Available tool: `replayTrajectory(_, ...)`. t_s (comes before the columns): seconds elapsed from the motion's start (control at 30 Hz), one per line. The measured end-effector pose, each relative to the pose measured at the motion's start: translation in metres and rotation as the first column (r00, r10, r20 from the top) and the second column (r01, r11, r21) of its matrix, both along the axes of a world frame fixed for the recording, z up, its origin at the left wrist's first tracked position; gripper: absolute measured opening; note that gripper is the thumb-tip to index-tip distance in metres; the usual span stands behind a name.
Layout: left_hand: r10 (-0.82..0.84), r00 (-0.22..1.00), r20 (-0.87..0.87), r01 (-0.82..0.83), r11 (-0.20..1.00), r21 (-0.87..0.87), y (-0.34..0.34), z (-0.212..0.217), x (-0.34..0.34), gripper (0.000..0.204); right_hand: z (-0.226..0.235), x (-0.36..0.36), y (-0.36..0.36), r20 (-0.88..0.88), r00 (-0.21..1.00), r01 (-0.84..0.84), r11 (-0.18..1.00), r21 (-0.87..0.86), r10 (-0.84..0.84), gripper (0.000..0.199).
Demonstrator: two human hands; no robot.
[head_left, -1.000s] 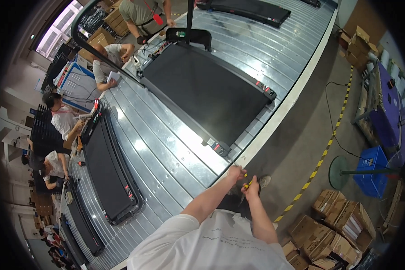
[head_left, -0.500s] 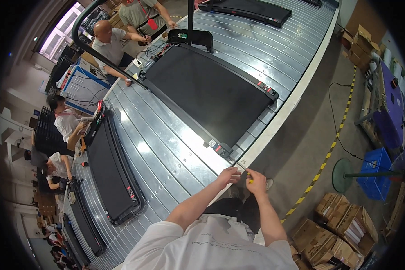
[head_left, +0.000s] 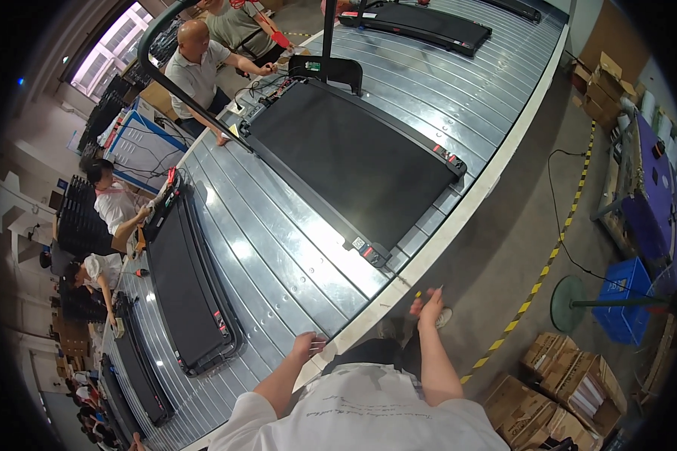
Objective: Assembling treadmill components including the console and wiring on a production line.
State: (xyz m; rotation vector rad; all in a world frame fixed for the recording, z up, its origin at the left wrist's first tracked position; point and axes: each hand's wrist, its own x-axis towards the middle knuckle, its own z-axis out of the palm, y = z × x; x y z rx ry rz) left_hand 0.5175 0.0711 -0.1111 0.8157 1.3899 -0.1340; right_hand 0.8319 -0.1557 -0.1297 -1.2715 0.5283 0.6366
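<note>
My right hand [head_left: 429, 308] grips a small yellow tool [head_left: 419, 295] just off the edge of a slatted metal table [head_left: 278, 240]; my left hand [head_left: 307, 345] curls loosely near that edge, its contents unclear. Ahead of both hands lies a black treadmill deck [head_left: 353, 161].

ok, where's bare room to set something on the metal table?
Metal table: beside the left hand, and up between the middle deck and left deck; also between the middle deck and far deck. Crowded: the middle deck's far end, by the black panel; lower left, beside a narrow deck.
</note>
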Motion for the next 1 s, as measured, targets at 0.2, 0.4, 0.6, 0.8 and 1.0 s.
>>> replayTrajectory(0.2,0.045,0.998,0.045,-0.044,0.999,-0.022,-0.015,-0.007,-0.032,0.035,-0.051,-0.035,0.003,-0.475,0.88,0.096,0.982,0.162,-0.007,0.038)
replayTrajectory(0.4,0.026,0.998,0.052,-0.022,0.997,-0.07,-0.035,-0.024,-0.036,0.026,-0.015,0.013,-0.017,0.495,0.79,-0.131,0.888,-0.442,0.363,0.045)
replayTrajectory(0.6,0.053,0.999,-0.006,-0.052,0.998,0.036,-0.031,-0.049,-0.054,0.025,-0.009,0.045,-0.041,0.135,0.517,-0.247,0.298,-0.922,0.845,0.026)
replayTrajectory(0.8,0.141,0.988,-0.064,-0.133,0.984,0.114,-0.051,-0.049,-0.048,0.019,-0.05,0.082,-0.115,0.087,0.723,-0.602,0.687,-0.407,0.686,0.017)
replayTrajectory(1.0,0.021,0.983,-0.183,0.02,0.975,0.22,-0.099,-0.039,0.009,0.024,-0.027,0.178,-0.128,0.245,0.811,-0.319,0.752,-0.577,0.532,0.014)
